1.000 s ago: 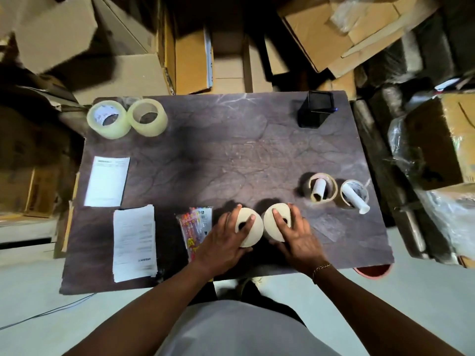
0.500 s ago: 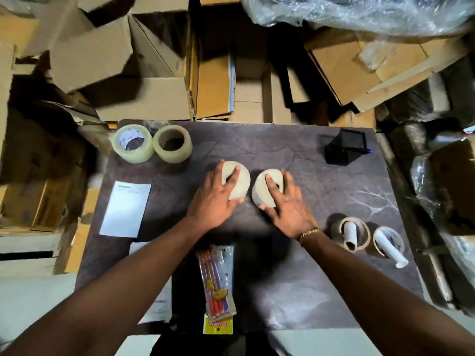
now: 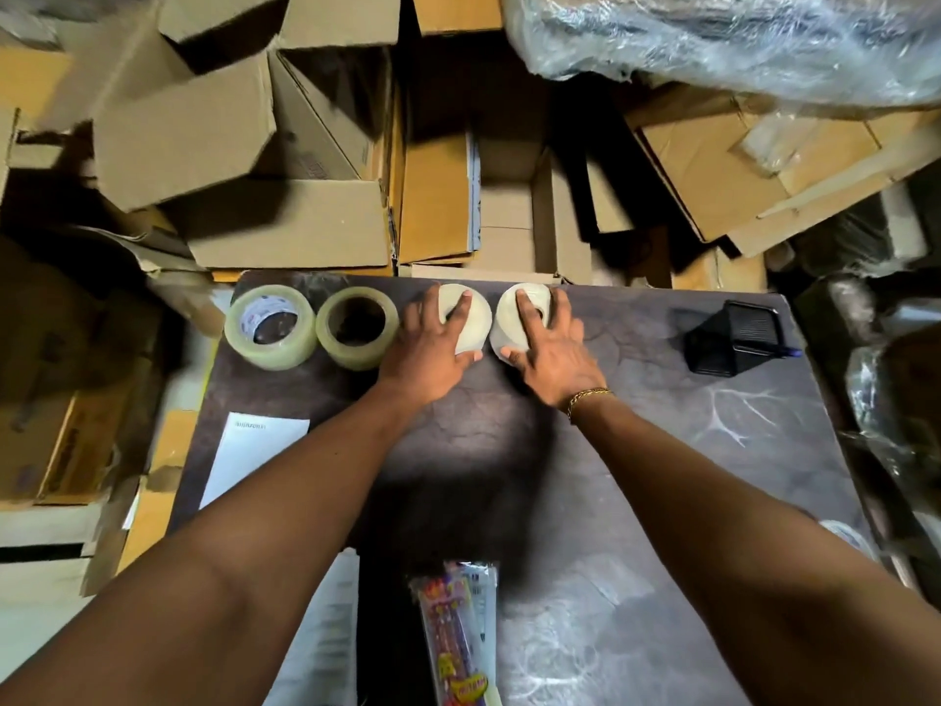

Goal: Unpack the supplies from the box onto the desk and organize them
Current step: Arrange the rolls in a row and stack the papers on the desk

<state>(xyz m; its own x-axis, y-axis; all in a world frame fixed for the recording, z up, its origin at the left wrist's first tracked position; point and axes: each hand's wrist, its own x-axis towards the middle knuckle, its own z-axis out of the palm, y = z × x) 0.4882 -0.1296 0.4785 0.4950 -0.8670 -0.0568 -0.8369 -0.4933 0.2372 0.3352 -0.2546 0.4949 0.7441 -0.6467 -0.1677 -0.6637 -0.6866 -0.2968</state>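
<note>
Two cream tape rolls lie side by side at the far edge of the dark desk (image 3: 662, 450). My left hand (image 3: 433, 349) grips the left cream roll (image 3: 476, 326), with a finger in its core and the thumb at its near rim. In the same way, my right hand (image 3: 552, 349) holds the right cream roll (image 3: 509, 318). To their left, in the same row, stand two clear tape rolls (image 3: 272, 328) (image 3: 356, 328). A black mesh pen holder (image 3: 738, 338) sits at the far right. A pack of pens (image 3: 455, 634) lies near the front edge.
A white sheet (image 3: 254, 456) lies on the desk's left side and more paper (image 3: 326, 629) lies nearer the front. An open cardboard box (image 3: 509, 216) stands just behind the desk among several other boxes. Plastic wrap (image 3: 713, 38) hangs at the top right.
Both hands have moved the two cream rolls from the front of the desk to its far edge, beside the clear rolls. The camera has tilted forward with them.
</note>
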